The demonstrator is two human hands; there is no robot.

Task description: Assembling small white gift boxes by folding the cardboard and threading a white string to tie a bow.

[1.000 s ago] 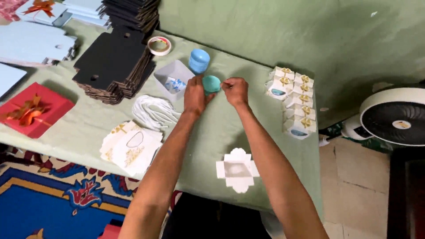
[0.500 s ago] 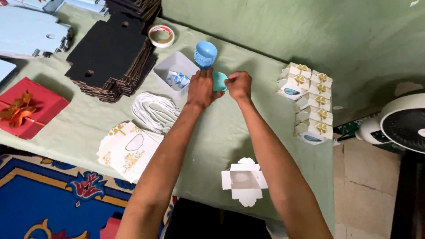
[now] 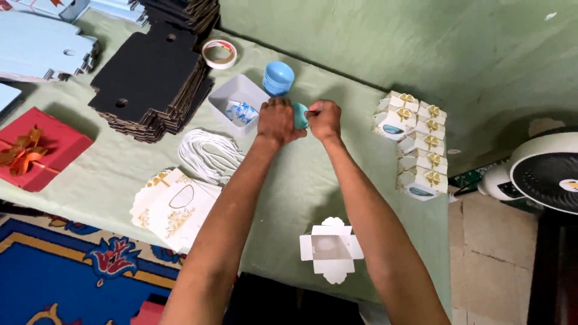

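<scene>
Both hands, left (image 3: 278, 120) and right (image 3: 324, 118), pinch a small teal cup (image 3: 300, 115) between them above the table (image 3: 289, 180) (it looks light and thin, likely easily dented); best held by the rim

Two bare hands, left hand (image 3: 278, 120) and right hand (image 3: 324, 118), pinch a small blue cup (image 3: 300, 115) together, just beside a white tray (image 3: 236, 96) on a green table (image 3: 289, 180).

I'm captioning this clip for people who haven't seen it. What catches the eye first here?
Both hands, left hand and right hand, meet mid-table on a small blue cup. Behind them sits a stack of blue cups; a pile of black card blanks lies far left, finished white favour boxes at right.
</scene>
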